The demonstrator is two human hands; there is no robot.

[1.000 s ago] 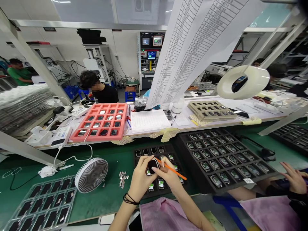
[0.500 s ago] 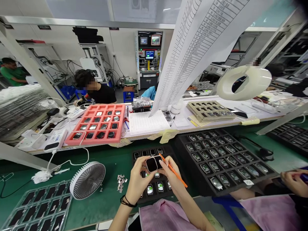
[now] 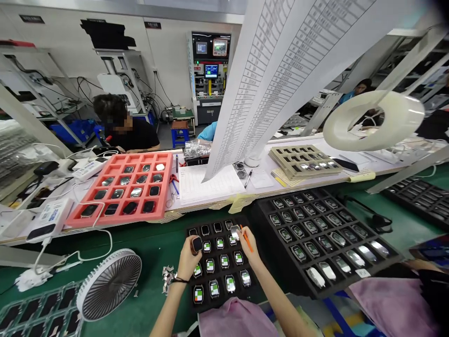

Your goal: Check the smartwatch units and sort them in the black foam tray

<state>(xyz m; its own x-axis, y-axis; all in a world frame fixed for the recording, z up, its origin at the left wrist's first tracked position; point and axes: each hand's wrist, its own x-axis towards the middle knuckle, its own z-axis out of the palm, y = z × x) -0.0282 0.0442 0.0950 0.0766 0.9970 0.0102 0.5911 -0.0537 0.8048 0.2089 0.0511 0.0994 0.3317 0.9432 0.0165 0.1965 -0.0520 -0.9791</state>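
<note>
My left hand [image 3: 188, 260] is closed around a square dark-faced smartwatch body [image 3: 197, 243], over the left edge of a black foam tray [image 3: 219, 272]. Between the thumb and fingers of my right hand [image 3: 251, 248] is a second shiny, silvery watch body [image 3: 235, 232], held above the tray's far right part. An orange stick-like tool [image 3: 246, 239] is also gripped in that hand; its tip is partly hidden by the fingers. Rows of watches fill the tray, several with green-and-white lit screens and those at the back dark.
A larger black tray of watches [image 3: 308, 243] lies to the right, a white fan [image 3: 109, 284] to the left beside small silvery scraps [image 3: 168, 277]. On the shelf sit a pink tray [image 3: 167, 180] and a beige tray [image 3: 277, 160]. Long printed sheets [image 3: 266, 79] hang ahead.
My hands have moved apart, each with a watch body in it; before, they held the two together. The right hand keeps the orange tool. The camera view has shifted.
</note>
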